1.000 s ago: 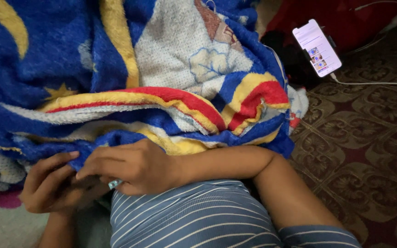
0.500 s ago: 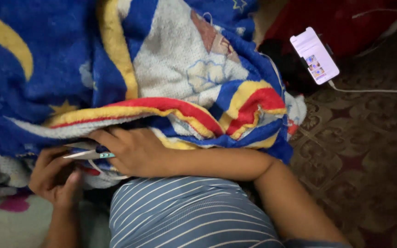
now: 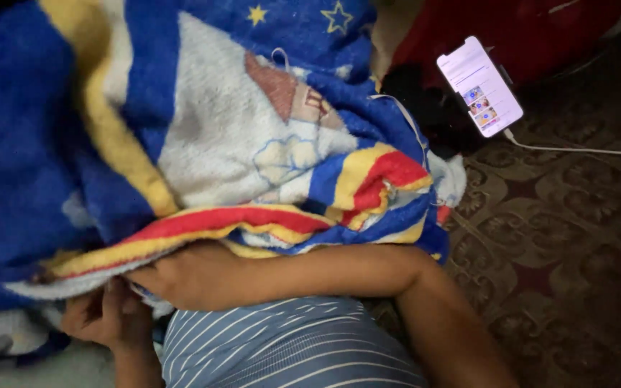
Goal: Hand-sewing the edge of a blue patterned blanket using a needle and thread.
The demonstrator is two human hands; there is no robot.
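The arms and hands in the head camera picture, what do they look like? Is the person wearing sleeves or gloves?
Both arms are bare, with no sleeves showing and no gloves. The right hand joins a long bare forearm that runs off toward the bottom edge. The left hand shows bare fingers and a bare wrist. No watch, ring or bracelet can be seen. Below them lies blue-grey cloth with thin white stripes.

Off to my right I see a smartphone (image 3: 479,86) with its screen lit, propped tilted against a dark bundle (image 3: 433,115), and a white cable (image 3: 576,149) runs from its lower end across the brown patterned carpet (image 3: 562,251). Behind the phone lies something red (image 3: 540,36), its kind unclear to me.
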